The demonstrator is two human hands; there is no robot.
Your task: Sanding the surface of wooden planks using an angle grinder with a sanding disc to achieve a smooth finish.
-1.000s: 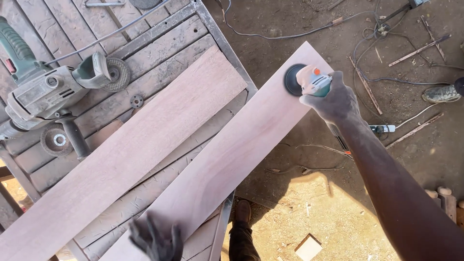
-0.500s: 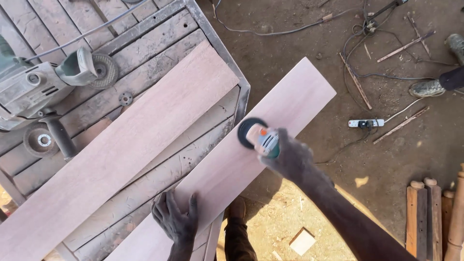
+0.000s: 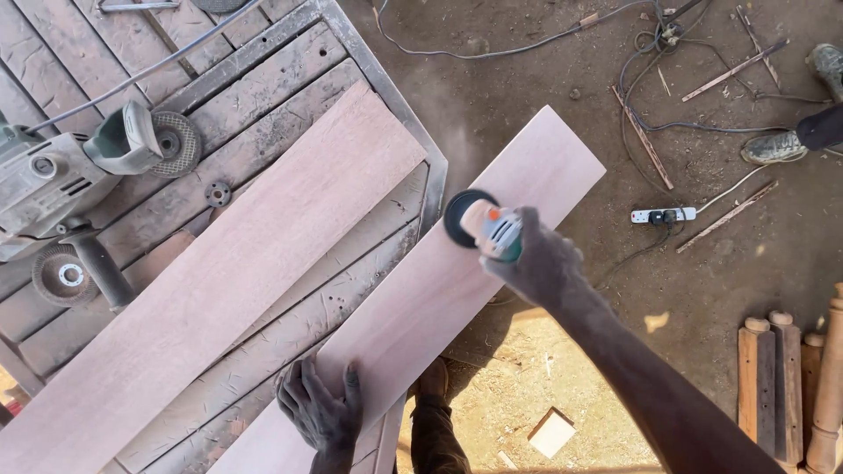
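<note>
I look down on a weathered slatted workbench (image 3: 263,53) with a metal frame filling the left of the frame, and bare dusty ground (image 3: 544,79) with cables on the right. A long pale board (image 3: 219,272) lies diagonally on the bench; a second board (image 3: 421,307) runs beside it, its upper end jutting past the bench edge over the ground. My right hand (image 3: 540,263), centre frame, has its fingers wrapped tight round a small sander (image 3: 483,224) whose dark disc sits on that second board. My left hand (image 3: 323,412), at the bottom, lies flat with fingers spread, pressing the board and grasping nothing. A grey power saw (image 3: 61,175) sits at the left edge. Since half a second ago, the sander sits slightly farther up the board.
</note>
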